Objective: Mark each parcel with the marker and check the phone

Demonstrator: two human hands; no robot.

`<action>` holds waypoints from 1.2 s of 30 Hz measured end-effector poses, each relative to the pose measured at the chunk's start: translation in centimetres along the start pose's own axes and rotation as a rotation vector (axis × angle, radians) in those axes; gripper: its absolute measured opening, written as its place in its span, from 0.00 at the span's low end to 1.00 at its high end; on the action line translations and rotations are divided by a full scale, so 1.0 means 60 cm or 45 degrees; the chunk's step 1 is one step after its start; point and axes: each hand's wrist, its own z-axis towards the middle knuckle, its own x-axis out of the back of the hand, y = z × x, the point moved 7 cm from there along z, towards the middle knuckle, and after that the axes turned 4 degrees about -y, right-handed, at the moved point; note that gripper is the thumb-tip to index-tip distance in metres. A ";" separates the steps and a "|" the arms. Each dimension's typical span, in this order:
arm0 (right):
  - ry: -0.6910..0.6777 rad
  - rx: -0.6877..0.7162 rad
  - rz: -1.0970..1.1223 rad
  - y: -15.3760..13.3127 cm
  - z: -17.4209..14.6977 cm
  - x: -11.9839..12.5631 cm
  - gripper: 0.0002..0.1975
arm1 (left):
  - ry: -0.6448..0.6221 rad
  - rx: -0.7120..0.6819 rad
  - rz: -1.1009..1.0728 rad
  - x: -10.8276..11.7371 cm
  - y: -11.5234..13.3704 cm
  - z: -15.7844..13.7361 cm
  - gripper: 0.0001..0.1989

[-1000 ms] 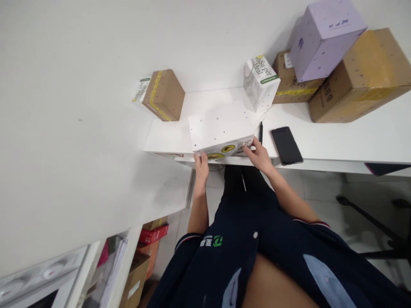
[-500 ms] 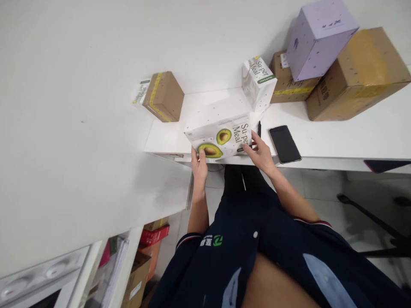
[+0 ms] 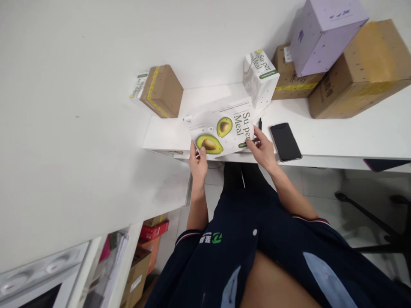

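Observation:
Between my two hands is a white "Su-per Meal" package (image 3: 213, 119) with avocado pictures, held over the front edge of the white desk (image 3: 334, 139). My left hand (image 3: 198, 163) pinches its lower left corner, thumb on the printed face. At the right side, my right hand (image 3: 261, 147) grips the edge, thumb also on the front. The fingers behind the package are partly hidden. A black pen (image 3: 260, 124) lies just beyond my right hand, partly covered by it. To the right of that hand rests a dark phone (image 3: 285, 142).
Along the wall stand a white "Su-per Meal" box (image 3: 260, 79), a brown carton (image 3: 297, 85), a purple box (image 3: 327, 40) and a large taped carton (image 3: 362, 72). Another brown box (image 3: 163, 92) sits at the left. An office chair base (image 3: 382, 226) is at lower right.
The package has tilted so its printed face shows more fully to me, its far edge rising slightly. Both hands keep their grip on it. The view has shifted a little.

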 end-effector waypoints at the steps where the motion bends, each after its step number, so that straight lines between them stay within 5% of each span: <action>1: 0.005 -0.004 0.000 0.001 0.001 -0.001 0.32 | 0.005 -0.002 -0.001 0.001 0.001 0.000 0.37; 10: 0.041 -0.024 0.057 -0.001 0.006 -0.003 0.32 | 0.057 -0.002 -0.039 0.004 0.004 0.000 0.36; 16: 0.005 -0.089 0.277 0.019 0.008 -0.021 0.33 | 0.189 -0.306 0.172 0.031 0.081 -0.029 0.32; 21: 0.037 -0.233 0.468 0.069 0.007 -0.049 0.35 | 0.061 -0.504 0.350 0.020 0.136 -0.042 0.29; 29: 0.036 -0.412 0.642 0.112 0.012 -0.055 0.31 | -0.152 -0.628 0.332 0.007 0.155 -0.043 0.27; 36: 0.070 -0.368 0.689 0.115 0.017 -0.067 0.31 | -0.090 -0.678 0.444 -0.006 0.174 -0.034 0.21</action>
